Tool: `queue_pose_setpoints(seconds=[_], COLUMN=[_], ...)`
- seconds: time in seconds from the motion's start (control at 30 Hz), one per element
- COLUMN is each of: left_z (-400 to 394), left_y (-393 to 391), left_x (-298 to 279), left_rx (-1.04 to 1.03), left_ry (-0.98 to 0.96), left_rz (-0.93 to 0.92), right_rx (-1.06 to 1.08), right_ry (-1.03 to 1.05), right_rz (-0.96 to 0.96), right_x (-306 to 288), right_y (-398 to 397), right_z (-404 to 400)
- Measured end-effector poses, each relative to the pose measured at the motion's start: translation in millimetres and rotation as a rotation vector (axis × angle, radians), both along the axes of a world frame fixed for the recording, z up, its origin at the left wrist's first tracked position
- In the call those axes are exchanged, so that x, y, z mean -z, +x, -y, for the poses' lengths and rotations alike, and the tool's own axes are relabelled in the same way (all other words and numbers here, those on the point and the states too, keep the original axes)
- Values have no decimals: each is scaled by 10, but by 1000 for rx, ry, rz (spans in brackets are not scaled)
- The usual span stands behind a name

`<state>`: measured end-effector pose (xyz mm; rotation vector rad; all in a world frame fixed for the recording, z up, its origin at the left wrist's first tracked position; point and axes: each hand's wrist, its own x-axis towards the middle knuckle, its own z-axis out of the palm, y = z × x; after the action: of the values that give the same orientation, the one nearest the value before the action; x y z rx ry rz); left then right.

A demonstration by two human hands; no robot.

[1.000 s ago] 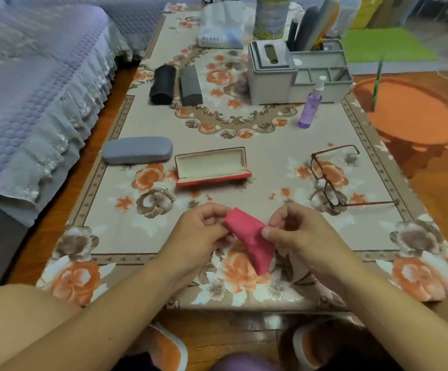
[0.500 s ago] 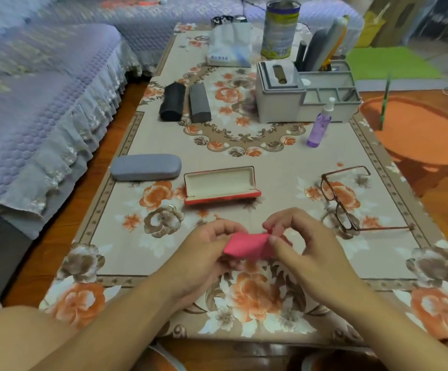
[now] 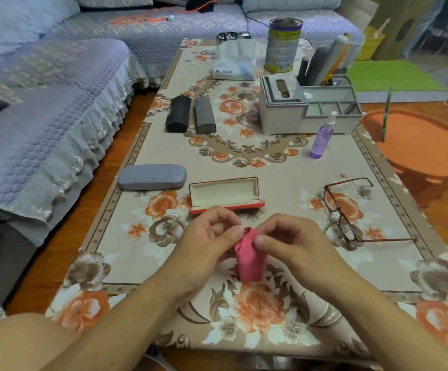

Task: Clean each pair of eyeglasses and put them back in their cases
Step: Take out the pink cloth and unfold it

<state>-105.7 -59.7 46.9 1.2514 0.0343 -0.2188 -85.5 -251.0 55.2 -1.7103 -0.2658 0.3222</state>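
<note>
A pink cleaning cloth [image 3: 250,259] hangs bunched above the near middle of the table. My left hand [image 3: 209,241] and my right hand [image 3: 291,241] both pinch its top edge with thumb and fingers. Brown-framed eyeglasses [image 3: 344,210] lie unfolded on the table to the right of my hands. An open red case [image 3: 226,195] with a cream lining sits just beyond my hands. A closed grey case [image 3: 152,176] lies to its left. Two dark cases [image 3: 189,114] rest side by side farther back. A purple spray bottle [image 3: 321,139] stands at the right.
The flowered tablecloth [image 3: 284,167] covers a low table. A grey organiser box [image 3: 308,108], a tin can [image 3: 284,45] and a tissue pack [image 3: 233,62] stand at the far end. A sofa [image 3: 43,103] runs along the left. An orange round stool [image 3: 426,145] stands at the right.
The cloth went from stretched sideways between my hands to hanging down bunched from its top. My hands have come closer together. The view has tilted up.
</note>
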Motion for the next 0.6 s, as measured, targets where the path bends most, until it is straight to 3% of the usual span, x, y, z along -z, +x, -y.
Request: queue_pose_setpoints(seconds=[0.13, 0.33, 0.6], left_z=[12, 29, -60], left_y=[-15, -17, 12], left_x=[33, 6, -29], left_rx=[46, 74, 80], left_ry=[-20, -2, 369], left_rz=[3, 5, 83], right_rx=[156, 128, 257], right_ry=[37, 90, 3], right_rz=[25, -27, 69], right_x=[-30, -11, -31], right_y=[-18, -34, -15], right_z=[-2, 8, 42])
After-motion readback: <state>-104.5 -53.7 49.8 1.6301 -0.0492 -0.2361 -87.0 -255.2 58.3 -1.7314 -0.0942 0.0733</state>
